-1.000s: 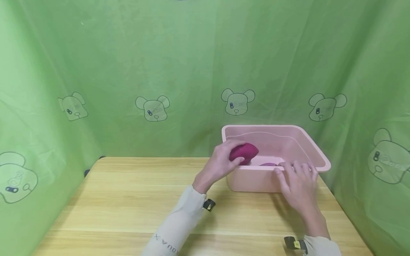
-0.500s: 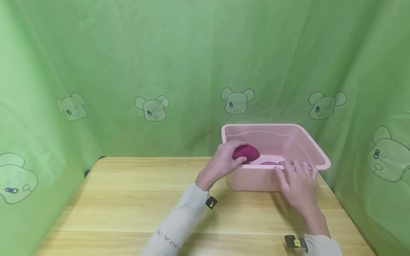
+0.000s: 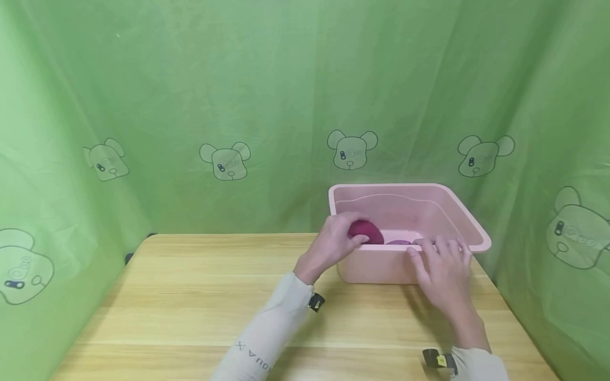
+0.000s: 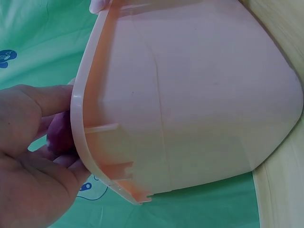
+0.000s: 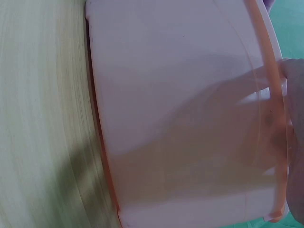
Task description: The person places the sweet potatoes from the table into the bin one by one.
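Observation:
A pink plastic bin [image 3: 376, 267] stands on the table's right half. Just inside its left front corner, my left hand [image 3: 330, 242] holds a rounded dark magenta thing [image 3: 373, 233] between thumb and fingers. The left wrist view shows part of this magenta thing [image 4: 60, 134] behind the rim, the rest covered by hand and bin. My right hand [image 3: 443, 275] grips the front rim, fingers over the edge and thumb on the near side. Low in the bin, near the right fingers, a flatter purple thing [image 3: 398, 242] shows partly above the front rim.
The bin rests on a light wooden table [image 3: 190, 296], close to its right and back edges. Green cloth [image 3: 267, 95] printed with bear heads hangs behind and at both sides. Dark devices sit at both wrists, one the left wrist device [image 3: 316, 302].
My left hand has moved slightly right and the magenta thing has sunk lower into the bin, its shape turned a little. The right hand has stayed on the rim.

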Available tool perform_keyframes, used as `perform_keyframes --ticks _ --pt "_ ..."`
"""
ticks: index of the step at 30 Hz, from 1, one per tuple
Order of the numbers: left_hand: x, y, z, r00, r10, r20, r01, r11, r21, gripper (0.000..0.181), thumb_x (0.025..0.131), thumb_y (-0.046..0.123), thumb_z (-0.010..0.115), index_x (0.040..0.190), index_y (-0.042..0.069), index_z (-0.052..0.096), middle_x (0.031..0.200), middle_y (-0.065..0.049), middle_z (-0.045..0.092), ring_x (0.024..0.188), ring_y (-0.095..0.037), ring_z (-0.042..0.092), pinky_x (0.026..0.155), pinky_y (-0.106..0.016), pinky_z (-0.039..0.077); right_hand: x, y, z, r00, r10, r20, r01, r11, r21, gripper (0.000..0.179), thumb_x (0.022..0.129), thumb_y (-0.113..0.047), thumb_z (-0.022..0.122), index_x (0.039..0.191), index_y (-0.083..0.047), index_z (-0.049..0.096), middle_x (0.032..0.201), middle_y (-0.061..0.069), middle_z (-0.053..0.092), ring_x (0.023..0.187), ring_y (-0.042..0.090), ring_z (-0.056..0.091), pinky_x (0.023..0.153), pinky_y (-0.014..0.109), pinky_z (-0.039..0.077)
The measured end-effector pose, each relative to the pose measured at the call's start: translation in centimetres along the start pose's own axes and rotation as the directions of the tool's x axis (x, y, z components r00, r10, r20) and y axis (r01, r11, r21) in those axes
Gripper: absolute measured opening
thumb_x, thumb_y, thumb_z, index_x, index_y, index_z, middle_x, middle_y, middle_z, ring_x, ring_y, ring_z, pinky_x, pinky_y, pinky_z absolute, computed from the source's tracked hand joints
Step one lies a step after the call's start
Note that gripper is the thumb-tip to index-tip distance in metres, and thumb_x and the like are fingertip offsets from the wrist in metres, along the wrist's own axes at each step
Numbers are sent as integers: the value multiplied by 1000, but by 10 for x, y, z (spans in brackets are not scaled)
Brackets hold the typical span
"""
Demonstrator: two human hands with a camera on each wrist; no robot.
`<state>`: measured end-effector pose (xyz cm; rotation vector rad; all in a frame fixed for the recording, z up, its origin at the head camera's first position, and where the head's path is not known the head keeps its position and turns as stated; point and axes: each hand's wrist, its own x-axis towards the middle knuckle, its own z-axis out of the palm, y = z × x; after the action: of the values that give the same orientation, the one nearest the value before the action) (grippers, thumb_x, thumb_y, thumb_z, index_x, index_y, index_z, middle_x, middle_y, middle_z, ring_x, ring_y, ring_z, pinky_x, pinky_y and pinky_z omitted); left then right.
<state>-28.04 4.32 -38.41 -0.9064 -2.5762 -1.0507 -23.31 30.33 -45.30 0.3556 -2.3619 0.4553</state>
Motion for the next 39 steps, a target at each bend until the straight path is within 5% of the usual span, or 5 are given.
perform_keyframes --ticks 16,25,33,39 --pt "-10 -4 -1 999 20 -31 -22 998 -53 32 95 5 73 127 6 68 121 -8 72 102 -10 69 85 -9 51 0 -3 3 1000 27 7 -27 998 53 39 104 -35 54 126 -3 60 116 22 62 112 45 48 117 67 13" --pt "-20 -8 -1 992 99 -77 -106 989 -103 21 98 6 68 117 12 73 117 3 71 112 -11 66 97 -16 50 -1 -2 3 1000 9 5 -9 999 46 29 105 -33 54 116 -8 64 104 18 59 107 44 47 116 69 14" --pt "-30 -14 -1 990 63 -126 -69 997 -44 23 99 9 67 121 7 70 124 -4 70 102 -12 65 90 -20 54 -1 0 -1 1000 2 21 -3 999 37 28 107 -32 50 113 -8 64 106 18 58 109 46 46 116 69 14" --pt "-38 -23 -3 982 76 -173 -87 995 -54 25 100 10 64 124 7 69 130 -3 67 120 -13 61 105 -24 48 1 2 -2 999 -9 42 8 999 39 28 106 -33 51 117 -10 64 114 20 59 113 47 46 116 70 12"
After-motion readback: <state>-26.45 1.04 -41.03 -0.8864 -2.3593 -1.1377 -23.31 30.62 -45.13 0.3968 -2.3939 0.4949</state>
